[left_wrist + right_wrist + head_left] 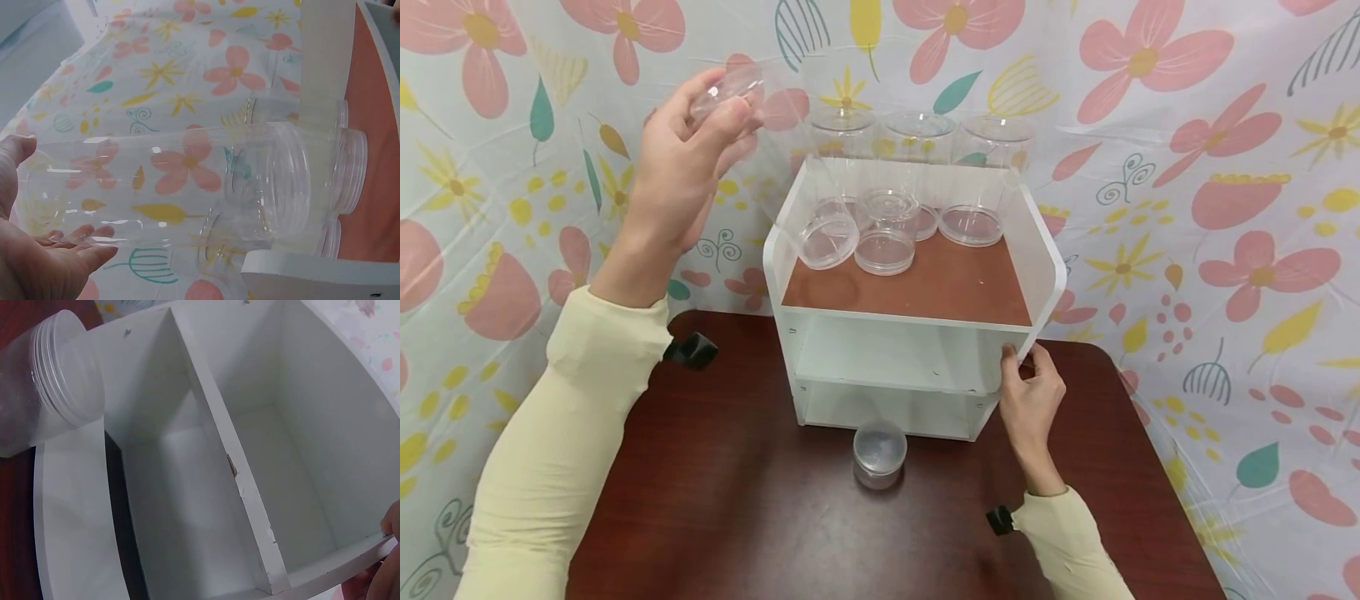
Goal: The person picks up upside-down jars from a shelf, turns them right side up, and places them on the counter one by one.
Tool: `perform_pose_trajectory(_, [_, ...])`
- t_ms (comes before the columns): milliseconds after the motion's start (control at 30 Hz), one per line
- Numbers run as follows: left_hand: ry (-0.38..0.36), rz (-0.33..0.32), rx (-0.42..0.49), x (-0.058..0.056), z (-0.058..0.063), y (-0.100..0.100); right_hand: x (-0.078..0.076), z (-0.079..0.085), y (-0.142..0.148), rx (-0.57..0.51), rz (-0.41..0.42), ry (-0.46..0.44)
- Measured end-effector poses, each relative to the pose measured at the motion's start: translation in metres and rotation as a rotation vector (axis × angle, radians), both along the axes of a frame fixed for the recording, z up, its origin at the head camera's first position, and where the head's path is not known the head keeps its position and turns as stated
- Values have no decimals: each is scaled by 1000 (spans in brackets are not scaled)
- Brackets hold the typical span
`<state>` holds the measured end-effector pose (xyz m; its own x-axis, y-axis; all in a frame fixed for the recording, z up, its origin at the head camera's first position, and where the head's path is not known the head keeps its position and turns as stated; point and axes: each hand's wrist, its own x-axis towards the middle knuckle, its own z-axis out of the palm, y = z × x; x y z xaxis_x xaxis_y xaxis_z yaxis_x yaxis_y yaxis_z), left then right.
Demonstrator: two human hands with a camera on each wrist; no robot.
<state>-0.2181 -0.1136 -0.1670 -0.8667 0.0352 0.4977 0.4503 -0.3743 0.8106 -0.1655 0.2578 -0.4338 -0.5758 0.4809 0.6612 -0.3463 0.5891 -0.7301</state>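
Note:
My left hand (688, 158) grips one end of a tall clear plastic jar (169, 187), fingers and thumb wrapped round it. The jar is tilted, its far end reaching down over the left part of the shelf unit's brown top. My right hand (1033, 396) pinches the right side panel of the white shelf unit (1045, 250); in the right wrist view only some fingers (390, 550) show at the edge. Behind the held jar several clear jars stand on the brown top, among them a tall jar (972, 225) at right and a shorter jar (885, 254) in front.
A small lidded round jar (880, 454) stands on the dark wooden table (737, 500), in front of the shelf unit. Two white compartments lie below the brown top, split by a middle shelf (887, 367) with a chipped edge. A flowered curtain (1187, 208) hangs behind and at both sides.

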Motion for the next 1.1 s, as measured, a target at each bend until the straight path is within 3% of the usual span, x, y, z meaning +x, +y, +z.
perform_pose_trajectory(233, [28, -55, 86, 19, -6, -2, 0, 0, 0, -19, 10, 0])
perform_pose_trajectory(467, [33, -87, 112, 35, -22, -9, 0, 0, -1, -38, 14, -3])
perform_pose_trajectory(767, [88, -80, 78, 44, -45, -12, 0, 1, 1, -59, 14, -24])
perform_pose_trajectory(1100, [58, -90, 87, 58, -66, -14, 1, 1, 1, -79, 24, -55])
